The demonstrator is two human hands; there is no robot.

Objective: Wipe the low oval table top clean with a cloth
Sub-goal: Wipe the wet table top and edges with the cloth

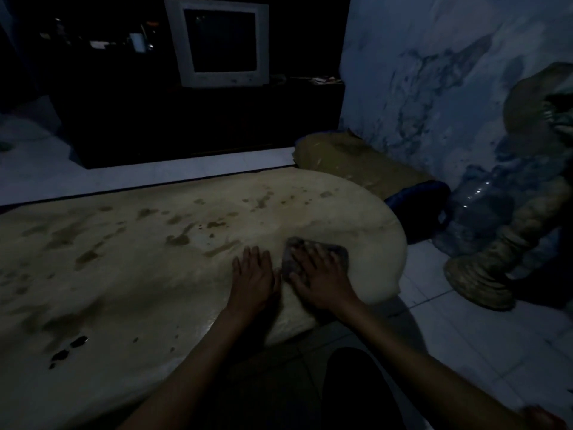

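Grey cloth [336, 251] — crumpled flat under right hand [322, 280] on stained table [155, 259].

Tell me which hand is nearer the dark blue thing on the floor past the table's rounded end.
Right. The right hand lies flat on the cloth near that end, toward the dark blue thing. The left hand rests on the bare table top, farther away.
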